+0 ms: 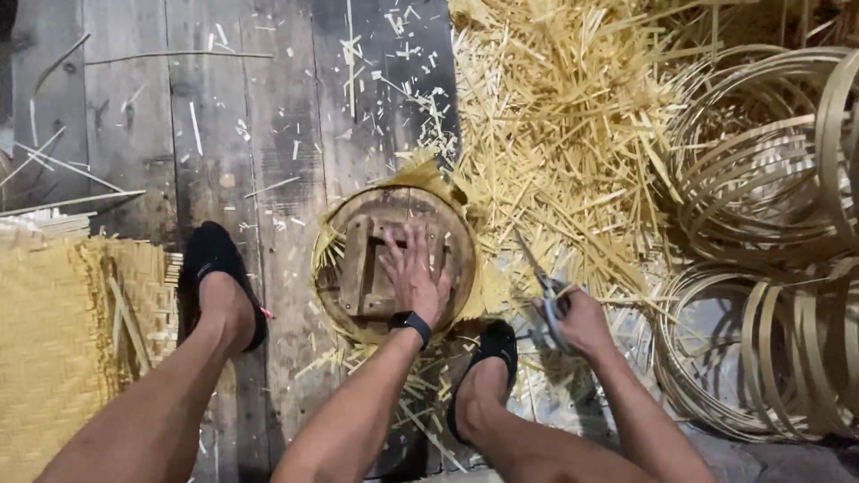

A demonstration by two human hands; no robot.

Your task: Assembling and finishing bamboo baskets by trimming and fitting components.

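Observation:
My left hand (413, 273) lies flat, fingers spread, on a round wooden form (358, 259) that rests on the plank floor. A woven bamboo sheet (429, 174) sits under the form, and its yellow edge sticks out around the rim. A dark watch (412, 324) is on that wrist. My right hand (582, 322) is closed on a pair of metal scissors (541, 282), blades pointing up and left, just right of the form. My two feet in black shoes (215, 268) (488, 353) stand on either side of the form.
A heap of cut bamboo slivers (573, 134) covers the floor at the upper right. Stacks of bent bamboo hoops (769, 152) (761, 358) lie at the right. A woven bamboo mat (54, 340) lies at the left. Dark floor planks (224, 107) carry scattered chips.

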